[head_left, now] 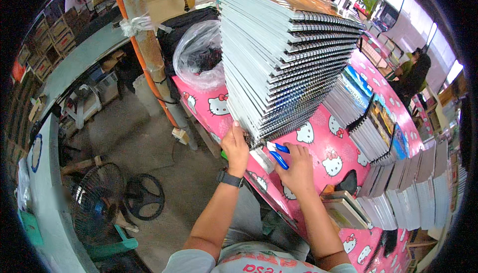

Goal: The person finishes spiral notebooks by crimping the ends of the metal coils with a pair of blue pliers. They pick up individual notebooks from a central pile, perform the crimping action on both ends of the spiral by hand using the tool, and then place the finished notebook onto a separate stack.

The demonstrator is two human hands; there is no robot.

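A tall, leaning stack of spiral-bound books [259, 54] rises in front of me, with white page edges on the left and black coils on the right. At its lowest corner my left hand [236, 148] is closed on the edge of a spiral-bound book, thumb up against the pages; its other fingers are partly hidden. Just right of that corner, my right hand [297, 168] holds pliers [280, 159] with blue handles. Their jaws point at the coil end near my left fingers. Whether they touch the wire is too small to tell.
The stack stands on a table with a pink cat-patterned cover [318, 146]. More spiral-bound books [371, 136] and upright paper stacks [403, 193] lie right. A clear plastic bag [199, 56] sits behind left. A floor fan [99, 198] and rusty post [149, 59] stand left. Another person [416, 76] is far right.
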